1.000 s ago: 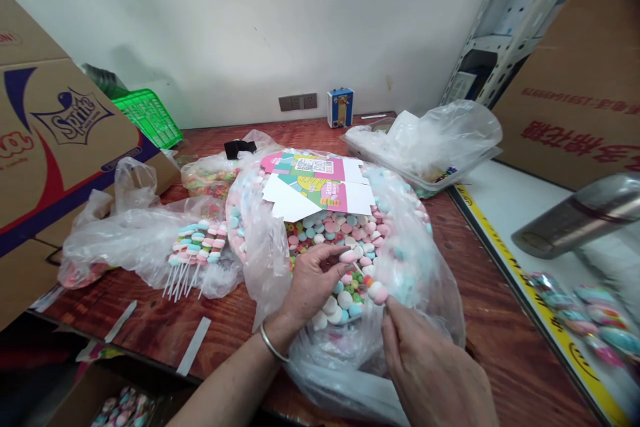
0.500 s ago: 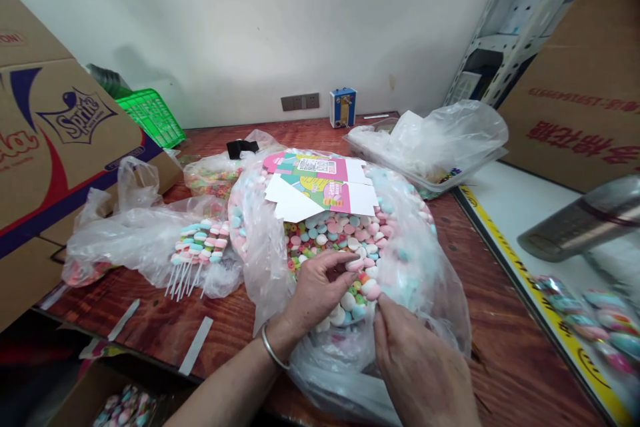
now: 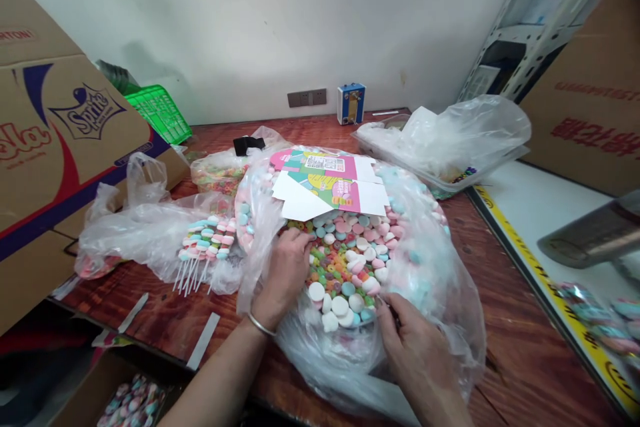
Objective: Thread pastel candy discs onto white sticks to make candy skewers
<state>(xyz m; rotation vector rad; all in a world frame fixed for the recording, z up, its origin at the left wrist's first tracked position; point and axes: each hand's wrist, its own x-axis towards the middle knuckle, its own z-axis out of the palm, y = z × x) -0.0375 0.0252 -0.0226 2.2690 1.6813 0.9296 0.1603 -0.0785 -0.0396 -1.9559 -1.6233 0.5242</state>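
Observation:
My right hand (image 3: 417,350) is closed around the lower end of a marshmallow skewer (image 3: 369,283). Pink and white marshmallows with small gummy rings are threaded on it, and it leans over the open bag. At the left side of the same bag, my left hand (image 3: 286,270) reaches among the candies with its fingers curled; what they pinch, if anything, is hidden. Between both hands lie loose gummy rings (image 3: 327,270) and pastel marshmallows (image 3: 341,307) inside the clear plastic bag (image 3: 430,293). A flattened printed carton (image 3: 367,195) rests on top of the candy.
Several finished skewers (image 3: 207,238) lie on plastic at the left. A Sprite carton (image 3: 45,167) and a green basket (image 3: 160,113) stand behind them. A clear tub (image 3: 450,180) sits back right, near a metal cup (image 3: 575,233). Below the table edge, a box holds wrapped candies (image 3: 133,401).
My left hand has moved left and away from the skewer's tip, down to the candies at the bag's left side. My right hand keeps its grip on the skewer.

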